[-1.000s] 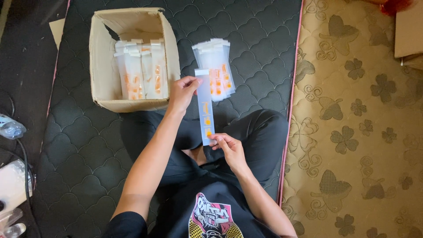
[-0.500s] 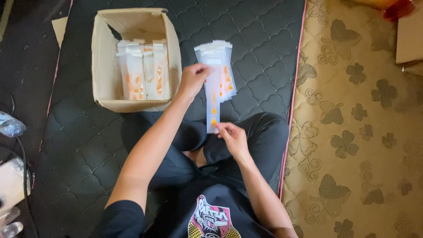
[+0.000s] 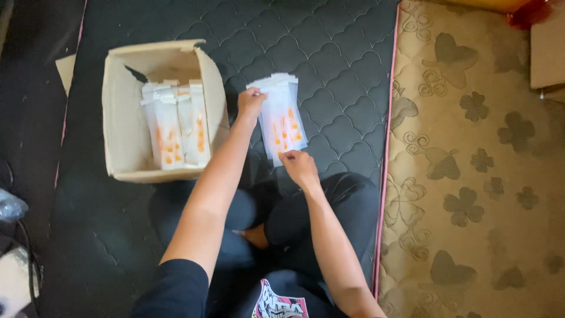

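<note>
On mat: white packets (image 3: 281,121) w/ orange print, stacked.

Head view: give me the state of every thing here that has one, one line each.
Cardboard box: open, flaps up, partly filled with white packets.
Packets in the box: standing on edge in a row.
Stack of white packets: lying flat on the dark quilted mat, fanned at the far end.
Left hand: resting on the stack's far left corner.
Right hand: fingertips on the stack's near edge.
</note>
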